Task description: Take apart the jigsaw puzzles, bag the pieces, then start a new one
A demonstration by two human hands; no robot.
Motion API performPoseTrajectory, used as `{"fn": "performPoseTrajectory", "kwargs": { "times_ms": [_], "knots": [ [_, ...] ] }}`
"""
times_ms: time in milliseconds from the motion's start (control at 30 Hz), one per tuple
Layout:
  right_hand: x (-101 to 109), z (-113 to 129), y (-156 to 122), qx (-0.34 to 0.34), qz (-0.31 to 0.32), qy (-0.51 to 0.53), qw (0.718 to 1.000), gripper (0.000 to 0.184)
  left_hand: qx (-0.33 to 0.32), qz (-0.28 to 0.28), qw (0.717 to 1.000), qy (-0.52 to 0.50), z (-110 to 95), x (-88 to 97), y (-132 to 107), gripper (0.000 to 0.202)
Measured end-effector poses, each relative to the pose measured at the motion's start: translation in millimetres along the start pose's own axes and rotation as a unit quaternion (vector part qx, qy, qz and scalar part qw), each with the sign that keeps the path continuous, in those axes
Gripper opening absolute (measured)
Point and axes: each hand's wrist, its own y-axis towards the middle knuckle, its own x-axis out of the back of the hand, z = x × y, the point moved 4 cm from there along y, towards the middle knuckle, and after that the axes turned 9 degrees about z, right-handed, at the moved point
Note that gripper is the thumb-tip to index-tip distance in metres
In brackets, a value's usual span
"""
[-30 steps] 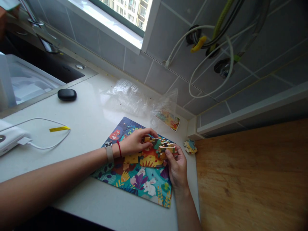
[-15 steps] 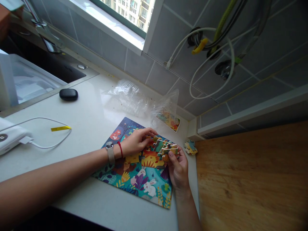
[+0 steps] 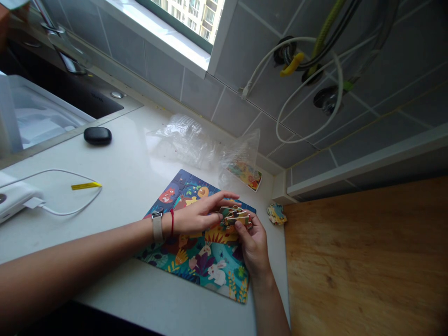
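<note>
1. The puzzle lies flat and askew on the counter: dark blue along its far edge, yellow and orange through the middle, teal at the near edge, with a white rabbit and purple leaves. Part of its middle is hidden from me.
2. A bunch of loose pieces, green and orange with pale rims, overlaps in the right hand above the puzzle.
3. A small pile of pieces sits by the counter's right edge.
</note>
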Motion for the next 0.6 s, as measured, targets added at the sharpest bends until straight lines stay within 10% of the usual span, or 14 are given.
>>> {"fn": "performPoseTrajectory", "kwargs": {
  "times_ms": [267, 600],
  "knots": [
    [-1.3, 8.4, 1.4, 0.000, -0.047, 0.032, 0.998, 0.044, 0.005, -0.011, 0.955, 0.296, 11.9, -1.0, -3.4, 0.086],
    [-0.9, 14.4, 2.3, -0.002, -0.073, 0.057, 0.996, 0.043, 0.032, -0.090, 0.951, 0.294, 11.6, 10.0, 0.0, 0.034]
  ]
}}
